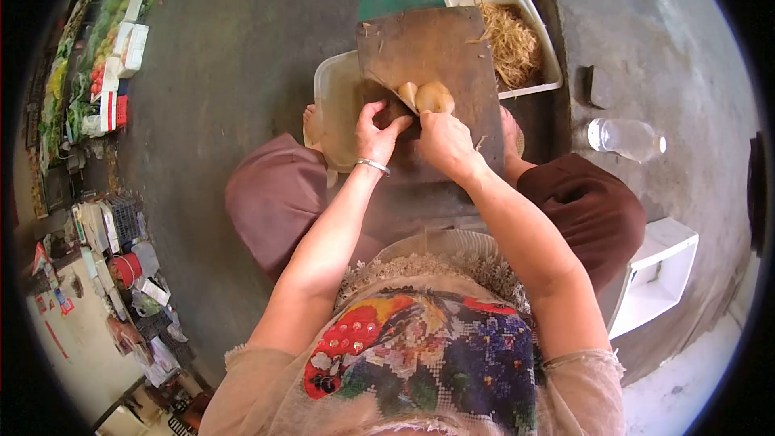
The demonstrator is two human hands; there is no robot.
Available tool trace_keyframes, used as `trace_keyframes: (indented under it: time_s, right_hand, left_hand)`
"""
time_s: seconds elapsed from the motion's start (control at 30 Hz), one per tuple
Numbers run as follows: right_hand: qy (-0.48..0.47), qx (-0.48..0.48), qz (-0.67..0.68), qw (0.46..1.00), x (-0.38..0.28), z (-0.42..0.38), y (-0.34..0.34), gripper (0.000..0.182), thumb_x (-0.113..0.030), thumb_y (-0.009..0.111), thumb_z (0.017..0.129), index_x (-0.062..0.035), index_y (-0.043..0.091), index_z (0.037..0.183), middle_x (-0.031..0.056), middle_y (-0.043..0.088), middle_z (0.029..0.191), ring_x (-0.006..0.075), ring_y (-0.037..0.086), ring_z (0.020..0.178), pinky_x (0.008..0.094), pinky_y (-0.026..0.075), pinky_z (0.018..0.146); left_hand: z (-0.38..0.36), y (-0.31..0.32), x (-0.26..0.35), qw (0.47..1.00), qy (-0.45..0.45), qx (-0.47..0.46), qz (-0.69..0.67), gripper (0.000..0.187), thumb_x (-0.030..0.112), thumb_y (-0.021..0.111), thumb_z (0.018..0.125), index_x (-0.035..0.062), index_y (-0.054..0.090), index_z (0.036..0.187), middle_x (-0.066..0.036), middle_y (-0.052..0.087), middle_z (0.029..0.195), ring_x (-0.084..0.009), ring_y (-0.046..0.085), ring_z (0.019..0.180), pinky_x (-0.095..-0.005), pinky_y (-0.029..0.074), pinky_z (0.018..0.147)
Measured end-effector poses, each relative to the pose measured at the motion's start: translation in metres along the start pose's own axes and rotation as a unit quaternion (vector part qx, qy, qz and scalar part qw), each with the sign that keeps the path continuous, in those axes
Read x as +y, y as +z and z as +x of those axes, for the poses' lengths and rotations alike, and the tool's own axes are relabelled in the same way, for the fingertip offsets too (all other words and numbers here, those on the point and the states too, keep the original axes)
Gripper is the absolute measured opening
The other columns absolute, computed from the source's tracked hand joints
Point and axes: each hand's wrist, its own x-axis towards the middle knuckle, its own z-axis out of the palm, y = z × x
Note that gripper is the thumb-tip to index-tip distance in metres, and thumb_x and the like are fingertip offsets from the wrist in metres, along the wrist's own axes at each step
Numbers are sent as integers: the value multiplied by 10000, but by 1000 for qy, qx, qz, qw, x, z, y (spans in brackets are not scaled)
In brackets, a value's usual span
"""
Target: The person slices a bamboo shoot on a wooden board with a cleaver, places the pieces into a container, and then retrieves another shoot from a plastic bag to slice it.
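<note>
My right hand (449,145) is closed around the handle end of a thin-bladed knife (393,90), whose blade slants up and left over the wooden board (440,40). Just beyond its knuckles lies a round, pale tan piece (436,98) that looks like a peeled root or tuber. A smaller pale piece (407,94) sits beside it, against the blade. Near the board's left edge, my left hand (378,131) curls thumb and forefinger around a dark shape that I cannot make out. A metal bracelet circles the left wrist.
A pale plastic tub (335,85) is partly under the board's left side. Behind the board, a white tub (551,64) holds stringy, straw-coloured shreds (513,44). To the right are a clear bottle (628,139) on its side and a white box (655,274). Produce crates line the left.
</note>
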Motion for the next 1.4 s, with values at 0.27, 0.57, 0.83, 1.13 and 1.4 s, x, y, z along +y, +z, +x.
trace_keyframes:
  time_s: [0.27, 0.57, 0.83, 1.13, 1.4]
  right_hand:
    - [17, 80, 41, 996, 4, -16, -5, 145, -106, 532, 789, 2, 580, 873, 244, 631, 797, 398, 626, 809, 484, 496, 727]
    - [7, -19, -27, 999, -5, -75, -27, 164, -32, 459, 807, 32, 509, 948, 242, 637, 769, 401, 643, 763, 478, 509, 663]
    - [5, -38, -32, 999, -1, -97, -36, 207, -7, 483, 775, 43, 507, 975, 240, 634, 762, 408, 639, 759, 484, 502, 662]
    - [4, -44, -25, 999, 3, -91, -36, 110, 3, 474, 768, 32, 516, 865, 253, 625, 744, 419, 631, 753, 483, 499, 665]
    - [-15, -29, -11, 999, -6, -50, -25, 117, 3, 483, 768, 28, 569, 844, 251, 636, 773, 398, 643, 778, 457, 513, 689]
  left_hand:
    - [12, -8, -20, 999, 11, -25, 39, 552, 164, 787, 714, 2, 520, 1169, -71, 573, 1054, -152, 563, 909, -289, 508, 711]
    - [4, -4, -5, 995, -69, 10, -67, 546, 179, 844, 652, 36, 536, 1079, -68, 568, 1011, -163, 553, 895, -287, 489, 780]
    - [15, -8, -29, 995, -35, -18, -92, 502, 155, 832, 670, 27, 537, 1056, -44, 552, 996, -146, 534, 894, -273, 484, 773]
    - [6, -6, -12, 995, -40, -13, -91, 454, 121, 805, 695, 22, 541, 1050, -44, 568, 969, -146, 547, 875, -272, 489, 743]
    - [-2, -5, 4, 999, -19, -4, -49, 468, 85, 790, 685, -3, 538, 1069, -79, 613, 985, -173, 590, 865, -286, 499, 753]
